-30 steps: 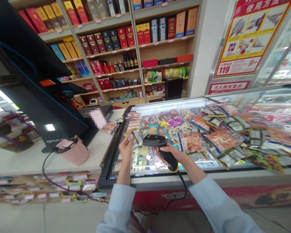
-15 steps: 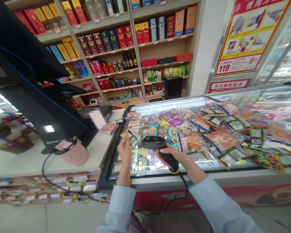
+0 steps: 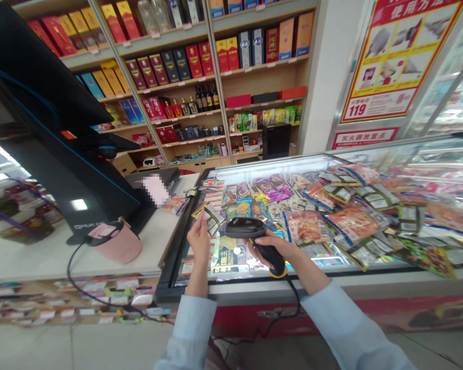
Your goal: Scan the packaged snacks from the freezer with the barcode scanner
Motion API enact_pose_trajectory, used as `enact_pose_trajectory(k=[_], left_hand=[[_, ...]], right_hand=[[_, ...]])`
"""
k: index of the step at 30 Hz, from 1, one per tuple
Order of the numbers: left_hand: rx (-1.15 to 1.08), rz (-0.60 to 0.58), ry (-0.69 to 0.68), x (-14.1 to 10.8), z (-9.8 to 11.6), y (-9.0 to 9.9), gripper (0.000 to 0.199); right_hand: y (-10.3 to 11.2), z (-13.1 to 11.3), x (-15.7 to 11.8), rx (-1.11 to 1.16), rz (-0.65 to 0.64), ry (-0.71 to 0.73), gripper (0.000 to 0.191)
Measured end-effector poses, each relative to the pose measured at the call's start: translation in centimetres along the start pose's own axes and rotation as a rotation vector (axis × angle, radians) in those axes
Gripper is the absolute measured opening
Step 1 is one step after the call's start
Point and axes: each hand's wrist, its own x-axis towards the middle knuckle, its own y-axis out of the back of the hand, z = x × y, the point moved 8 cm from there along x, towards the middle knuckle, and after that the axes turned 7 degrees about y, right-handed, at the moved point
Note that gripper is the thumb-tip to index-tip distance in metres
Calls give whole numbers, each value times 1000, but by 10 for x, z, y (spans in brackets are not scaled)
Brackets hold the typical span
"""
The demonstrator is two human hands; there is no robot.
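Note:
My left hand pinches a small snack packet by its gold edge, with the printed white label side turned up. Wrapped round the handle of a black barcode scanner is my right hand; the scanner head points left at the packet, a short gap apart. Both hands are above the glass top of a chest freezer. To the right, several snack packets, some with a clear front showing orange-pink food and some dark green and gold, lie heaped on the glass.
On the white counter at left stand a black checkout terminal and a pink holder. A few packets lie at the counter's edge. The scanner's cable hangs down the freezer front. Behind are shelves of boxes and bottles.
Almost nothing differs. The view has shifted very slightly; both hands keep their hold on the packet and the scanner.

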Motion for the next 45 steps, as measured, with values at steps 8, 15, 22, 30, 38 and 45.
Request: enact_pose_trajectory(k=[8, 15, 22, 30, 38, 45], left_hand=[[72, -7, 10, 4, -4, -2, 38], [183, -65, 106, 3, -12, -9, 50], [-30, -255, 157, -18, 23, -44, 61], [-29, -521, 4, -73, 86, -165, 58], [457, -506, -276, -128, 100, -243, 55], [839, -477, -446, -147, 80, -258, 43]], right_hand=[[10, 6, 3, 4, 0, 12, 29], [24, -12, 3, 33, 144, 113, 35], [41, -74, -57, 22, 203, 313, 37], [84, -133, -140, -48, 467, 556, 29], [126, -145, -207, -120, 645, 701, 26], [142, -135, -212, -102, 724, 708, 23]])
